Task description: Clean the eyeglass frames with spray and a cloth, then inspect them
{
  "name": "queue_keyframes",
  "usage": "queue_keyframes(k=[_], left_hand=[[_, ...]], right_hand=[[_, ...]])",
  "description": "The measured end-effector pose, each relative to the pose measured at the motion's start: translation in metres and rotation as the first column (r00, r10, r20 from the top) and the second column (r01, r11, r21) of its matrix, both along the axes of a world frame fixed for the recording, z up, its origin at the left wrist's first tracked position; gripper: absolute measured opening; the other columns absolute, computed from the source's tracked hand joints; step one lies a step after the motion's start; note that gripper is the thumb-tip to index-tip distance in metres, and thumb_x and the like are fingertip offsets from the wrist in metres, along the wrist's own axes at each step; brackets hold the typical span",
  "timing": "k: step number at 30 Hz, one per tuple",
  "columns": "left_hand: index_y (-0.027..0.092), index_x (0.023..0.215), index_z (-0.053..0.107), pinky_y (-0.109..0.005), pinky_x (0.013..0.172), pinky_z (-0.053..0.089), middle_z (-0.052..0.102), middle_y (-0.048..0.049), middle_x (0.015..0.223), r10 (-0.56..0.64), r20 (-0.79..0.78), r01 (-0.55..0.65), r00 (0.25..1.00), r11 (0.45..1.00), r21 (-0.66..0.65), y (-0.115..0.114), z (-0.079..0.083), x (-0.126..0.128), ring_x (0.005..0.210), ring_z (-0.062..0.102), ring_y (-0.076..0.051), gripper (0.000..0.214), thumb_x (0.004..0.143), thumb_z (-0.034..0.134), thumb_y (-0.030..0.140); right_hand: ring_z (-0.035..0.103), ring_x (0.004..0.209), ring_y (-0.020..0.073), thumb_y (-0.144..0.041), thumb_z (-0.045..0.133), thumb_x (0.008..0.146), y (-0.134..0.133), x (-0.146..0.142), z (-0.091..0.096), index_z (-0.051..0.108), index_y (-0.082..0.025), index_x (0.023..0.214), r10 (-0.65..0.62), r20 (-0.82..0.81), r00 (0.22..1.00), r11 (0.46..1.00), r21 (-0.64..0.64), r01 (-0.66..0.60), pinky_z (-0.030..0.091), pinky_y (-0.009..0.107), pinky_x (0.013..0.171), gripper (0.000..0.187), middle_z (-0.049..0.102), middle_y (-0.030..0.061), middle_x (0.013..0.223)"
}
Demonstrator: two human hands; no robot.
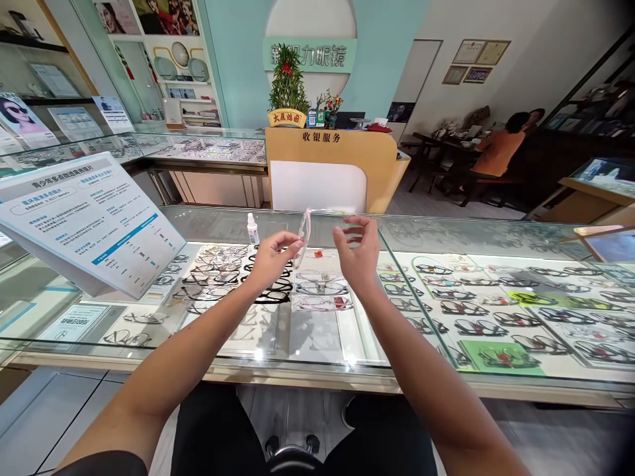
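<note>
My left hand (278, 256) pinches a pair of clear, pinkish eyeglasses (306, 233) above the glass counter, its thumb and fingers closed on the frame. To the right of the glasses, my right hand (360, 254) is raised with curled fingers apart from the thumb, and nothing shows between them. Below the hands, clear-framed eyeglasses (322, 285) lie in a row. Left of these sit black-framed eyeglasses (272, 292), partly covered by my left hand and forearm, and thin metal-framed eyeglasses (213, 268). A small white bottle (253, 230) stands upright behind my left hand.
A large printed stand-up card (99, 225) leans at the left of the glass counter (198, 228). More eyeglasses (466, 327) fill the display on the right. Beyond stands a wooden cashier desk (332, 149) with a plant (288, 86). People (501, 149) sit at a table in the back right.
</note>
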State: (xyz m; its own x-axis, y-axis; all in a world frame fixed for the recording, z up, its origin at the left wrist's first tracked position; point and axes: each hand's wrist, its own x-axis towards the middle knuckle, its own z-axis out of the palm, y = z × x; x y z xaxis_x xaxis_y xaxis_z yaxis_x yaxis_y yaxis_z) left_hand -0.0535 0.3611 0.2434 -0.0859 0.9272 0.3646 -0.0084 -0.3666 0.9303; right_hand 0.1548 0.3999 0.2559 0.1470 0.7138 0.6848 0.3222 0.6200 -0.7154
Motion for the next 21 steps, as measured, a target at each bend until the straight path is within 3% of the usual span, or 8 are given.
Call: queue_keyframes(k=[4, 7, 13, 21], left_hand=[[0.021, 0.096, 0.078, -0.035, 0.082, 0.066, 0.078, -0.0053, 0.098, -0.037, -0.050, 0.038, 0.998, 0.999, 0.013, -0.003, -0.003, 0.003, 0.088, 0.071, -0.019, 0.043, 0.088, 0.087, 0.062], [0.021, 0.096, 0.078, -0.035, 0.081, 0.066, 0.076, -0.0042, 0.094, -0.070, -0.060, 0.071, 0.996, 0.997, 0.012, -0.004, -0.006, 0.006, 0.086, 0.070, -0.018, 0.041, 0.089, 0.088, 0.060], [0.021, 0.095, 0.078, -0.038, 0.082, 0.066, 0.077, -0.0050, 0.095, -0.079, -0.047, 0.080, 0.996, 0.997, 0.020, -0.004, -0.006, 0.008, 0.089, 0.072, -0.020, 0.044, 0.084, 0.091, 0.061], [0.021, 0.094, 0.078, -0.037, 0.081, 0.067, 0.080, -0.0077, 0.104, -0.021, -0.027, 0.022, 0.999, 0.999, 0.026, -0.002, -0.004, 0.004, 0.088, 0.073, -0.019, 0.044, 0.083, 0.091, 0.062]], right_hand=[[0.065, 0.126, 0.0335, -0.051, 0.084, 0.091, -0.001, -0.005, -0.009, 0.053, -0.027, 0.133, -0.016, 0.157, 0.988, 0.990, 0.139, -0.006, 0.060, 0.051, 0.096, 0.058, 0.060, 0.0171, 0.146], [0.059, 0.137, 0.0370, -0.051, 0.084, 0.092, -0.001, -0.007, -0.014, 0.050, -0.027, 0.137, -0.025, 0.213, 0.977, 0.987, 0.160, -0.009, 0.058, 0.057, 0.105, 0.061, 0.056, 0.0189, 0.148], [0.058, 0.139, 0.0372, -0.046, 0.082, 0.094, 0.000, -0.006, -0.014, 0.049, -0.026, 0.141, -0.027, 0.249, 0.968, 0.986, 0.169, -0.016, 0.058, 0.059, 0.108, 0.060, 0.055, 0.0198, 0.149], [0.059, 0.139, 0.0372, -0.025, 0.071, 0.090, 0.001, -0.005, -0.012, 0.049, -0.026, 0.142, -0.057, 0.280, 0.958, 0.981, 0.196, 0.001, 0.055, 0.062, 0.113, 0.056, 0.060, 0.0186, 0.148]])
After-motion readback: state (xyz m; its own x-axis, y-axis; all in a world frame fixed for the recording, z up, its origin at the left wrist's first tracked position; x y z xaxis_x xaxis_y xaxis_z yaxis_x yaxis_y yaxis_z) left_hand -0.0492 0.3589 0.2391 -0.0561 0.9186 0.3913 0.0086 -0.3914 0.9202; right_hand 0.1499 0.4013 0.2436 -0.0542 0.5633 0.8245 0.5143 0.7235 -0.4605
